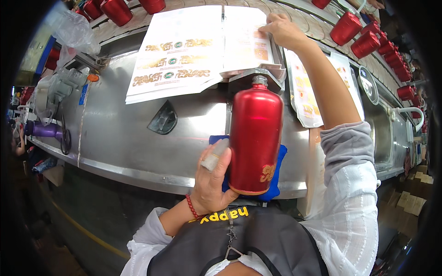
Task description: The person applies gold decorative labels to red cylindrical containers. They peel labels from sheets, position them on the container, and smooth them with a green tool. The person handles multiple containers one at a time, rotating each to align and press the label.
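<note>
A: Left hand?
B: I grip the red bottle, lying on a blue cushion at the desk's near edge.
A: Right hand?
B: My fingers press a label sheet, far right.

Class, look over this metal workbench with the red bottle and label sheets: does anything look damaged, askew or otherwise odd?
One thing: the left hand steadying the glossy red metal bottle has a pale wrap around one finger. The white sheets of gold labels lie slightly fanned, not squared. The right hand rests on another sheet. Nothing looks spilled.
</note>
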Available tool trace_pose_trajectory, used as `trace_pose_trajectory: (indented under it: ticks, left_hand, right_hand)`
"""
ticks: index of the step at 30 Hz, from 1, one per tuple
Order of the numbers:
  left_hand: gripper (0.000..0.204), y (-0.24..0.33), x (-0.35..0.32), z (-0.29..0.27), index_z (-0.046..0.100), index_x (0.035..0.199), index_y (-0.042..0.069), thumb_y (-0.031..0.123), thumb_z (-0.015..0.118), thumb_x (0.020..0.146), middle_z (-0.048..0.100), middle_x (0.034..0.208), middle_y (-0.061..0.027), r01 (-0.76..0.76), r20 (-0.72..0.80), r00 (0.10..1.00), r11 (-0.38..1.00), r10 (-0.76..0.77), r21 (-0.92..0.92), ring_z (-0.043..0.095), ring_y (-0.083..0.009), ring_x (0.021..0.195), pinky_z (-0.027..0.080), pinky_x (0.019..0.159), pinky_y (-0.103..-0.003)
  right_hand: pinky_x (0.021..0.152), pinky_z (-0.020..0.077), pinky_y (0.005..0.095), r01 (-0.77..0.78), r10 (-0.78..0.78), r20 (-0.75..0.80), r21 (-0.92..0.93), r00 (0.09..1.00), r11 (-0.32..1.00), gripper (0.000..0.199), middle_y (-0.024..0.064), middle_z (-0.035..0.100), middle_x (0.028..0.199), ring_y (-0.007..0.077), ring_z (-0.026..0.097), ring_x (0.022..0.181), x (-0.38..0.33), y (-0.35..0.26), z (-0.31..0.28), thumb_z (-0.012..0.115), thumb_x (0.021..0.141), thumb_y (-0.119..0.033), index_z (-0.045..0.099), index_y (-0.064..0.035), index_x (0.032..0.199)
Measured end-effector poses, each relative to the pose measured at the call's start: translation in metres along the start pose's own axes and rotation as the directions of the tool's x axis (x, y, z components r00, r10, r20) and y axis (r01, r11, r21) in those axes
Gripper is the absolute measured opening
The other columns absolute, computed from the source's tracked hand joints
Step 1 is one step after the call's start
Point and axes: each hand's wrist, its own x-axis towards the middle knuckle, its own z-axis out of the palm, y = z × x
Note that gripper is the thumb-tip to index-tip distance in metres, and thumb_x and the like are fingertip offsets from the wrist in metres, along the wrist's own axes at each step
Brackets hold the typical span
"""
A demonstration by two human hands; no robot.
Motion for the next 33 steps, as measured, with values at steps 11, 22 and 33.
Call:
trace_pose_trajectory:
  ticks: [11, 22, 33]
  left_hand:
    - [0.085, 0.001, 0.000, -0.001, 0.036, 0.153, 0.001, 0.043, 0.073, 0.089, 0.049, 0.142, -0.0286, 0.006, -0.008, 1.000, 1.000, -0.006, -0.007, 0.049, -0.0512, 0.130, 0.033, 0.112, -0.061]
    - [0.087, 0.001, 0.000, 0.002, 0.034, 0.154, -0.001, 0.059, 0.058, 0.095, 0.046, 0.144, -0.0290, 0.034, -0.029, 0.999, 0.999, -0.034, -0.002, 0.041, -0.0508, 0.136, 0.027, 0.115, -0.063]
    - [0.095, 0.029, 0.020, -0.019, 0.039, 0.151, -0.003, 0.049, 0.079, 0.082, 0.058, 0.131, -0.0255, -0.034, -0.013, 0.999, 0.941, 0.040, 0.336, 0.042, -0.0472, 0.137, 0.014, 0.117, -0.067]
  right_hand:
    - [0.099, 0.0500, 0.0416, -0.197, 0.200, -0.247, 0.038, 0.948, 0.980, 0.016, 0.0133, 0.064, 0.124, 0.0347, 0.058, 0.122, -0.020, -0.025, -0.013, 0.065, 0.086, -0.008, 0.077, -0.0090, 0.097]
    - [0.087, 0.0510, 0.0478, -0.115, 0.217, -0.317, 0.310, 0.923, 0.944, 0.022, 0.0220, 0.069, 0.096, 0.0413, 0.066, 0.092, -0.023, -0.012, -0.033, 0.070, 0.087, -0.020, 0.071, 0.0010, 0.086]
    - [0.077, 0.0510, 0.0356, 0.416, -0.470, -0.015, 0.490, 0.883, 0.766, 0.016, 0.0126, 0.059, 0.116, 0.0251, 0.061, 0.094, -0.140, -0.111, -0.255, 0.074, 0.084, -0.003, 0.058, -0.0025, 0.082]
